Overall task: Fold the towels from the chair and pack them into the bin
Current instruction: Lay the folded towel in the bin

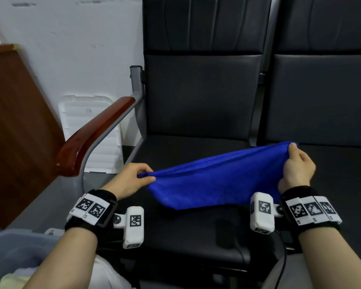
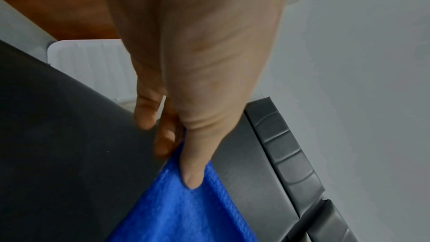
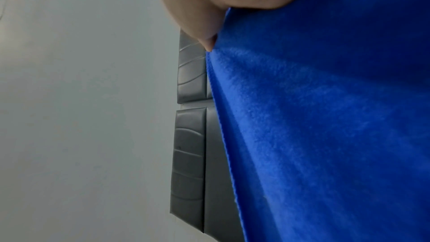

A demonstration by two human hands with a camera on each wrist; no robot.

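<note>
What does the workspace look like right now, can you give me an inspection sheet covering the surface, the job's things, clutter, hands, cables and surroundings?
Surface: black padded chair seat, with a second black seat beside it.
Job's things: blue fleecy towel stretched between both hands, its lower part sagging towards the seat; translucent grey plastic bin at lower left, pale cloth inside.
Clutter: nothing seen.
Hands: left hand pinches the towel's left end; right hand grips its right end, held higher.
Cables: black cable hanging from the right wrist camera.
Surroundings: white wall, brown wooden board, white foam panel, reddish wooden armrest.
</note>
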